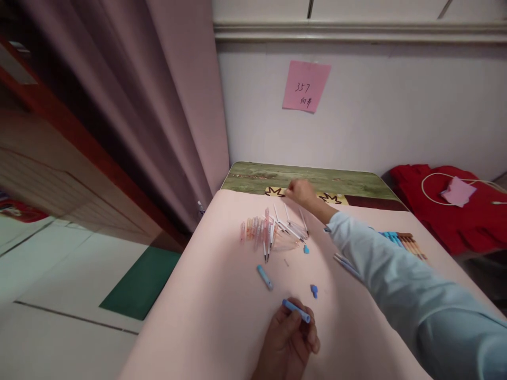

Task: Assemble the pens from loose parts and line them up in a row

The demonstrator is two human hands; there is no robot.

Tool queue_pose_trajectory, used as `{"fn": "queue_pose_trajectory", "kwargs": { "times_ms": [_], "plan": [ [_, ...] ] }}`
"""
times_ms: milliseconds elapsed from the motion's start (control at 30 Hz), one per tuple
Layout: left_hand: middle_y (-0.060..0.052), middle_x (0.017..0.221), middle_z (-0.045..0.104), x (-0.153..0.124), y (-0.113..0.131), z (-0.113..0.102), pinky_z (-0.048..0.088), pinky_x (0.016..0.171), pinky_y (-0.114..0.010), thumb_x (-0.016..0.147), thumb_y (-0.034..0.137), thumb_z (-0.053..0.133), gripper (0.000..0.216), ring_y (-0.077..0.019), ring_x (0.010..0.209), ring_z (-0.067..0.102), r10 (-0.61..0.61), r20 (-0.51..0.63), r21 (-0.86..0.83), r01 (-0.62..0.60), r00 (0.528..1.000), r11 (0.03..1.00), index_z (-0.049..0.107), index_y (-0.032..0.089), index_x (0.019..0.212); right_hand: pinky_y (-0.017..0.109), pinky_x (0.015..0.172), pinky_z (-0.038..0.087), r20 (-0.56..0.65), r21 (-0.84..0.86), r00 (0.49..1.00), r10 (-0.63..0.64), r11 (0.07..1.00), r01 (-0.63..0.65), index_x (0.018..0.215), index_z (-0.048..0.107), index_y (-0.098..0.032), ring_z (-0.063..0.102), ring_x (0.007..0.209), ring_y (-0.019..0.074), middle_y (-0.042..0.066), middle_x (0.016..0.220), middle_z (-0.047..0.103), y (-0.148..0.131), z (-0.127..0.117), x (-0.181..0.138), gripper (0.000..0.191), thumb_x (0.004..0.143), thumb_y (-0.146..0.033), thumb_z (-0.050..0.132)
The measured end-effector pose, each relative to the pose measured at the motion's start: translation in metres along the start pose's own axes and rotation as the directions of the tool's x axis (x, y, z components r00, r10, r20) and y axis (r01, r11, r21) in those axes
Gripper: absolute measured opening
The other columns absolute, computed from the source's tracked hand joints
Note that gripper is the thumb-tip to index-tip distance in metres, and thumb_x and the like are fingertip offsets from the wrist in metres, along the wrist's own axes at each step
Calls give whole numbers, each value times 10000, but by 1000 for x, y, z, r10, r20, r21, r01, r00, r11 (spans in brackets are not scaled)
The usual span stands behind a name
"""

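1 red cloth (430,224) lies beside the table (222,327).

right hand (301,193): grasp unclear | sleeve (400,285), red cloth (415,187): cut off

- A pink paper sheet (306,87), marked "357" with further handwriting below, is fixed to the white wall (396,105).
- A horizontal molding (356,32) is fitted along the wall above the sheet.
- A mauve curtain (190,89) is hung at the left, in folds.
- A brown panel (59,153) with an orange-red edge is positioned left of the curtain.
- A green mat (140,279) is laid on the tiled floor (59,338).
- A red cloth (439,227) is placed at the far right; pink paper slips (458,191) and a white cable (430,178) are laid on it.
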State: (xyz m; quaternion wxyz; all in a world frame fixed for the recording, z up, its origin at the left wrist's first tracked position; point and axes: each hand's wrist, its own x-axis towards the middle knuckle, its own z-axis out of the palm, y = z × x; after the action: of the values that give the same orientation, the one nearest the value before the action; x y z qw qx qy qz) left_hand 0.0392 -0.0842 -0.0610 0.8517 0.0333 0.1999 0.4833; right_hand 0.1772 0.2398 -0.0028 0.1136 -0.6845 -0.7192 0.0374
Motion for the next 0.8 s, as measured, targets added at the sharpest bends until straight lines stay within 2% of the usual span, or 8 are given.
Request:
{"fn": "queue_pose_trajectory", "kwargs": {
  "times_ms": [33,100,167,233,400,533,633,800],
  "plan": [
    [-21,780,617,-1,0,1,374,521,-230,743,285,796,210,-81,536,525,2,-7,4,-2,1000,1000,654,180,857,275,724,456,-39,44,999,7,999,-6,941,750,-128,665,830,227,128,910,746,4,-8,-12,264,827,-252,547],
    [-23,770,620,-2,0,3,370,525,-227,745,271,793,201,-80,535,523,11,-17,12,-11,1000,1000,657,174,857,243,591,398,-137,354,986,89,935,-35,757,712,-131,601,657,167,59,712,691,14,-24,-44,175,770,-232,570],
    [-27,771,622,-4,0,5,379,535,-225,753,253,784,182,-79,544,525,29,-26,22,-29,999,999,658,164,848,233,499,314,-126,643,979,159,764,-41,649,645,-147,475,521,120,0,545,559,23,-38,-90,189,758,-283,573],
    [-31,784,626,-7,1,10,398,553,-220,757,238,783,175,-78,565,533,44,-42,43,-43,998,998,665,153,855,226,465,264,-3,842,985,170,532,-89,664,626,-156,380,469,95,-33,507,485,28,-45,-144,191,741,-330,606],
    [-34,811,650,-13,3,20,457,602,-198,712,210,824,232,-74,619,565,33,-69,48,-30,997,998,668,136,868,216,471,234,158,968,978,134,173,-180,736,591,-175,328,476,80,-62,520,432,18,-33,-269,154,770,-318,638],
    [-51,841,691,-14,0,21,514,646,-206,725,201,816,229,-90,656,614,48,-54,63,-44,997,997,678,130,893,217,462,238,195,981,970,143,-18,-194,719,547,-182,320,468,75,-50,550,459,2,-10,-319,211,831,-350,609],
    [-81,901,721,-15,-4,19,553,721,-232,755,174,788,190,-113,721,662,53,-25,88,-50,998,995,687,121,907,215,478,290,140,980,984,106,127,-153,796,591,-184,365,493,87,-48,574,483,-1,-2,-330,205,843,-379,638],
    [-102,971,740,-16,-7,14,555,887,-296,755,178,788,190,-176,887,709,91,11,93,-92,996,991,699,116,911,227,536,364,-170,865,980,107,492,96,845,633,-188,437,557,104,-38,629,511,1,-7,-336,133,864,-320,629]
  ]
}}
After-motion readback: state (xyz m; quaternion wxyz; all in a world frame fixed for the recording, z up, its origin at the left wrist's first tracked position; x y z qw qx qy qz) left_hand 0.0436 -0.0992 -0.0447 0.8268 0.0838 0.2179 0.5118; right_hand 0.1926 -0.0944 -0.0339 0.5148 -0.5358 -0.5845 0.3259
